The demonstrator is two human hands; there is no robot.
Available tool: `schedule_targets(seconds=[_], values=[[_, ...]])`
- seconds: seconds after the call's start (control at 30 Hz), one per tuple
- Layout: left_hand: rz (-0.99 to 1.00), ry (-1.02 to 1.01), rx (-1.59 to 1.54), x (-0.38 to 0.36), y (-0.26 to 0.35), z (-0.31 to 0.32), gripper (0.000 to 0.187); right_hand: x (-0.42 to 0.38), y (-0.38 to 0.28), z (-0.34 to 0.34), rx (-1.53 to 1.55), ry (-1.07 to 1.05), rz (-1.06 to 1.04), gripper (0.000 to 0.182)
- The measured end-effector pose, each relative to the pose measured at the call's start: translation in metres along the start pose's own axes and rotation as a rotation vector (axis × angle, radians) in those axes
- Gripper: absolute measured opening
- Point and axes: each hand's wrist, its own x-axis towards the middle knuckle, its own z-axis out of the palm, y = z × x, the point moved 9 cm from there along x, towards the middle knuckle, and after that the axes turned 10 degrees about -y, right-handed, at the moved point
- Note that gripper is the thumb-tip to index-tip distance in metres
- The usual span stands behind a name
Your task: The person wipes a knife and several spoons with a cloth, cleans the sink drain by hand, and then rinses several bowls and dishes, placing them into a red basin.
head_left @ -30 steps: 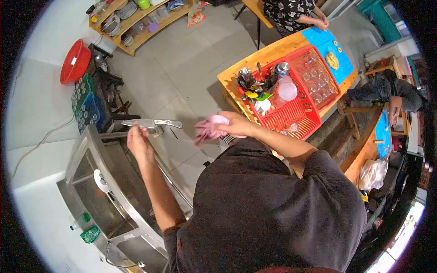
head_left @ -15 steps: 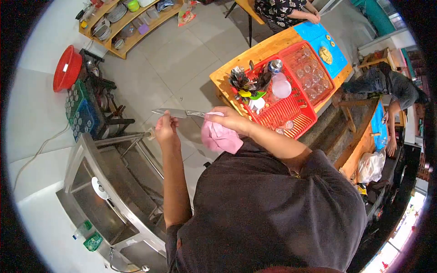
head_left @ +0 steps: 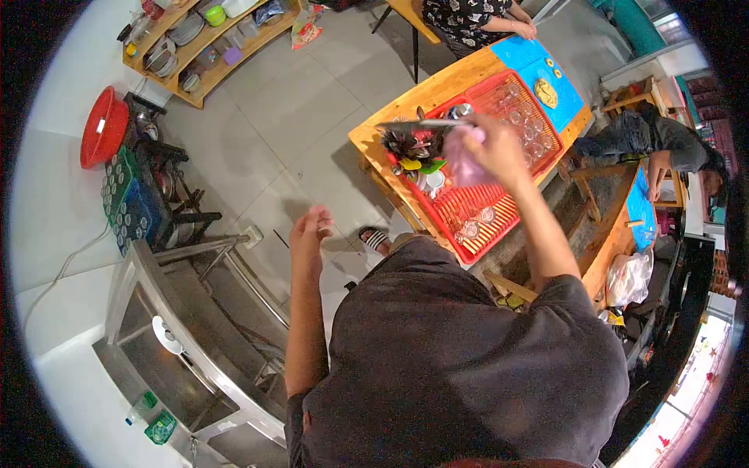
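My right hand (head_left: 493, 148) is closed around a kitchen knife (head_left: 413, 124) and a pink cloth (head_left: 464, 162), which hangs below the fingers. The blade points left above black-handled cutlery (head_left: 399, 144) standing in a red dish rack (head_left: 468, 248). Hand and knife are smeared by motion. Apart from everything, my left hand (head_left: 310, 226) is in the air over the floor, holding nothing, its fingers loosely bent and apart. Glasses (head_left: 470, 228) lie in the rack's near end, with a white cup (head_left: 434, 181) near the cutlery.
The rack stands on a wooden table (head_left: 367, 129), beside a blue mat (head_left: 563, 105) with dough (head_left: 545, 93). One person (head_left: 468, 23) sits at the far end; another (head_left: 679, 140) bends over at right. A steel sink frame (head_left: 140, 273) and a red basin (head_left: 104, 129) are at left.
My right hand has moved right and away from me, carrying the knife and cloth over the rack. My left hand has let go of the blade and dropped slightly.
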Motion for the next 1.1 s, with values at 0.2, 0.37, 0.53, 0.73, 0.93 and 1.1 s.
schedule_targets(seconds=[0.2, 0.37, 0.53, 0.73, 0.93, 1.1], values=[[-0.077, 0.211, -0.016, -0.031, -0.032, -0.067, 0.028, 0.032, 0.042, -0.002, -0.473, -0.044, 0.074, 0.027], [-0.110, 0.296, 0.003, -0.049, -0.056, -0.103, 0.028, 0.060, 0.048, 0.063, -0.515, -0.160, -0.034, 0.026], [-0.082, 0.319, -0.015, -0.069, -0.064, -0.109, 0.029, 0.071, 0.022, 0.100, -0.646, -0.242, -0.142, 0.023], [-0.082, 0.350, -0.006, -0.092, -0.077, -0.117, 0.029, 0.089, 0.075, 0.190, -0.726, -0.561, -0.126, 0.032], [-0.118, 0.381, -0.010, -0.108, -0.088, -0.120, 0.029, 0.087, 0.067, 0.192, -0.670, -0.471, -0.261, 0.026], [-0.147, 0.403, -0.017, -0.109, -0.098, -0.126, 0.030, 0.092, 0.079, 0.193, -0.681, -0.308, -0.240, 0.017]])
